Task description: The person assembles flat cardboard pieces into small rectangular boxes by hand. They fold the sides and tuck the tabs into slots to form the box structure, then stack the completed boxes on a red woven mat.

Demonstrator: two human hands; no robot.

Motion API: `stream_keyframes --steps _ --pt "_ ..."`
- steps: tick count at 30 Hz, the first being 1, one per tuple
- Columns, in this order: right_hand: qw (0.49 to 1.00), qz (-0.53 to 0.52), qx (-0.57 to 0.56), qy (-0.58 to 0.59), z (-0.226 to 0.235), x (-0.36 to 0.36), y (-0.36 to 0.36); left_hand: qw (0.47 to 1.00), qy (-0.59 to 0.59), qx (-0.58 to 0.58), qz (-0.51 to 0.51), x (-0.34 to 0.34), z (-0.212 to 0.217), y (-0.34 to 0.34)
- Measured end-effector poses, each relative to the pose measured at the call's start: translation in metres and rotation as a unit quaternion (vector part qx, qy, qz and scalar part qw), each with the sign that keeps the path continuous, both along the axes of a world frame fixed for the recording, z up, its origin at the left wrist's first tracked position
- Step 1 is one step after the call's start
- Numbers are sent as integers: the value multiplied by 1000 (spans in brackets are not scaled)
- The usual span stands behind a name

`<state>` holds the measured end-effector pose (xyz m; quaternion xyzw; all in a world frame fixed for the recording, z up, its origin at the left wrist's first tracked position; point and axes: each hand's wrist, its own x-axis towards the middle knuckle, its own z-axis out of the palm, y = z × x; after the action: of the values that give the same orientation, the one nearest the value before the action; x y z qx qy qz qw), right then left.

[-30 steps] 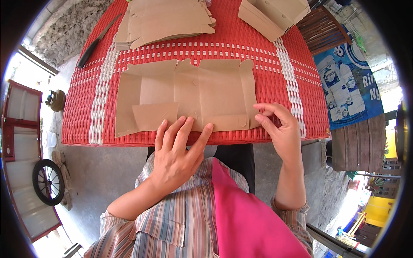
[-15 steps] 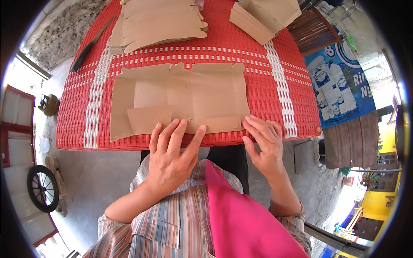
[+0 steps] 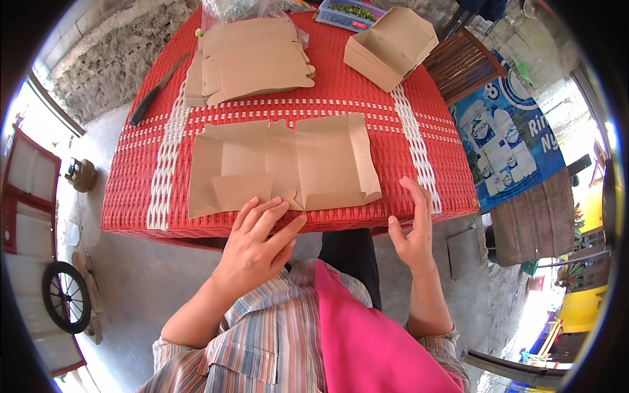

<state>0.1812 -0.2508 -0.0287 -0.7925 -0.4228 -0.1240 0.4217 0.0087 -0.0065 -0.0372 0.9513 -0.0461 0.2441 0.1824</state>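
Fingers of the person's left hand (image 3: 257, 245) lie extended and slightly spread, not closed on anything, their tips at the front edge of a creased, unfolded brown cardboard box blank (image 3: 331, 160); whether they press on it is hard to tell from above. The right hand (image 3: 413, 237) stands with thumb and fingers well apart, holding nothing, just beyond the blank's front right corner and clear of it. The blank lies near the front edge of a red woven tabletop with white bands (image 3: 128, 196), ahead of the left hand and to the left of the right hand; its right side panel is tilted up. Farther back are a stack of flat brown cardboard blanks (image 3: 255, 56) and an erected brown cardboard box, lid raised (image 3: 386, 49). Compared with half a second earlier, the right fingertips have left the blank's right corner and opened outward, while the left hand remains at the front edge.
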Motion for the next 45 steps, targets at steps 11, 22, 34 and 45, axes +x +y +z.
stream_keyframes --steps 11,22,34,45 --pt "990 105 -27 -91 -2 -22 24 998 -55 -28 28 12 19 -12" --pt "984 157 86 11 -7 -52 33 993 -110 -27 -45 -2 10 -7" --pt "978 159 116 66 -8 -63 34 970 -239 22 -49 -25 -28 -7" --pt "980 178 93 -6 3 -58 40 985 -93 -118 -79 -15 11 -12"
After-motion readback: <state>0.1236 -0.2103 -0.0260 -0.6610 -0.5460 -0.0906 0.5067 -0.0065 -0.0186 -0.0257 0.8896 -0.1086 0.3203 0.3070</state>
